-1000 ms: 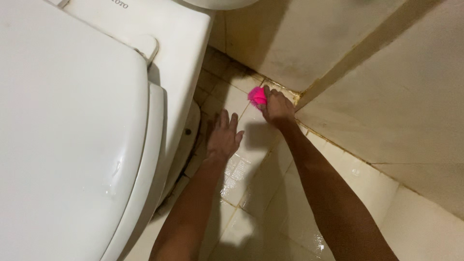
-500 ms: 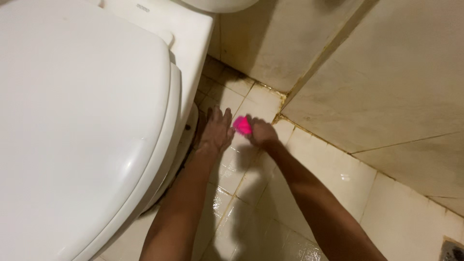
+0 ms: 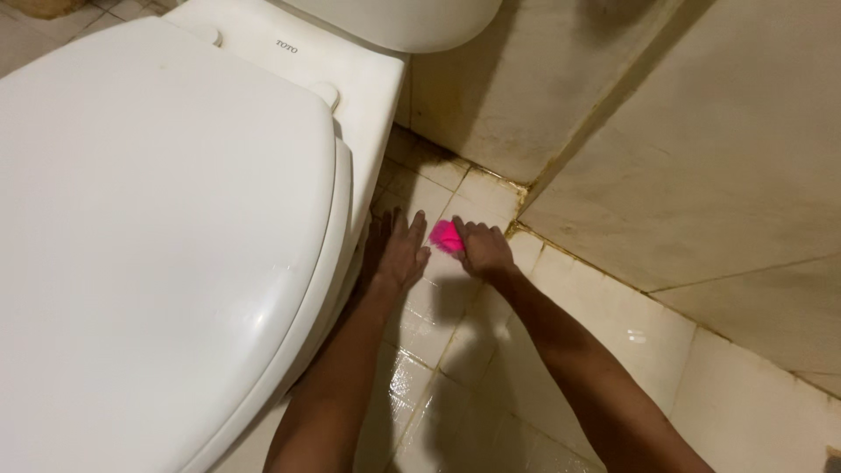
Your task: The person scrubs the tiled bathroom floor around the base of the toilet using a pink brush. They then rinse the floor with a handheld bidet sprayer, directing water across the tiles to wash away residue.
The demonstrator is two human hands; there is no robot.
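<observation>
The right hand (image 3: 484, 251) is closed around a bright pink scrubber (image 3: 446, 236) pressed on the wet floor tiles (image 3: 604, 320) just beside the white toilet (image 3: 166, 236), while the left hand (image 3: 396, 254) lies flat and empty, fingers spread, between scrubber and toilet base, near the stained wall (image 3: 701, 149).

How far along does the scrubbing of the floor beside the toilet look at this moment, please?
Done: the floor tiles nearest the camera shine wet. In hand: the right hand presses a pink scrubber on a tile, while the left hand lies flat beside the toilet. Left: dark grime shows along the wall corner.
</observation>
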